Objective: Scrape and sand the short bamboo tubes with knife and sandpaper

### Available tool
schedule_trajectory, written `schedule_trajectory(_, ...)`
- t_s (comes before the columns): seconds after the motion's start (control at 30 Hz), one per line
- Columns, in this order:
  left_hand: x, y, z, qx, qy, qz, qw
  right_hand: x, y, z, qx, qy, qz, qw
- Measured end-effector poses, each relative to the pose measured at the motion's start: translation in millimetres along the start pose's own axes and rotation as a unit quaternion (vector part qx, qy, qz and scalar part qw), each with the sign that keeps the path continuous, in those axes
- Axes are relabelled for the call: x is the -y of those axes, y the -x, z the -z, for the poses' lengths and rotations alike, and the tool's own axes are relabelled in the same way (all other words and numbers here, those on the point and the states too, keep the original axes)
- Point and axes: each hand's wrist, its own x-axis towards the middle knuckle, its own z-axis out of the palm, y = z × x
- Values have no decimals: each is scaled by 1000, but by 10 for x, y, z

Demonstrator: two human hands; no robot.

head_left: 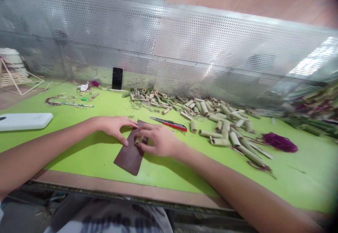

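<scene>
A dark brown sheet, which looks like sandpaper (130,159), lies flat and slanted on the green table in front of me. My left hand (114,126) rests at its left side, thumb and fingers apart, with the thumb and fingertips touching the sheet's edge. Between the fingers of my right hand (160,139) is a short bamboo piece (138,140), set against the sheet. Just beyond my right hand lies a utility knife (173,124) with a red and dark handle, its blade end pointing left.
Many cut bamboo tubes (203,106) are heaped to the right and back. Purple string (280,142) lies at right. A phone (117,78) leans against the perforated metal panel (182,49). A white device (26,121) lies at left; a stick frame (19,79) stands behind it.
</scene>
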Motion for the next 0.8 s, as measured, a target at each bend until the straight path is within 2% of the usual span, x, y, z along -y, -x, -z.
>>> schedule_trajectory(0.07,-11,5,6,5,-4,7,1000,-153,-9,14,-13,35,-78,996)
schedule_trajectory(0.13,-11,4,6,9,-5,9,1000,-209,-2,24,-13,48,-111,993)
schedule_trajectory(0.2,-2,-1,-1,6,-4,5,1000,-131,15,22,-6,23,-75,997)
schedule_trajectory(0.33,20,-13,-16,-3,1,-1,1000,170,36,-4,24,-47,80,995)
schedule_trajectory(0.4,23,-13,-17,-3,3,-2,1000,200,26,-11,25,-57,104,993)
schedule_trajectory(0.47,19,-9,-14,-3,0,-1,1000,106,9,-5,12,-47,68,997)
schedule_trajectory(0.57,5,1,-5,1,-7,2,1000,-109,-2,24,-9,0,-49,999)
schedule_trajectory(0.63,-2,7,-1,3,-6,6,1000,-156,4,42,-13,18,-96,995)
schedule_trajectory(0.7,-5,9,0,3,-1,7,1000,-73,18,42,-7,5,-73,997)
schedule_trajectory(0.8,-3,3,-4,-1,8,1,1000,162,33,11,19,-33,36,999)
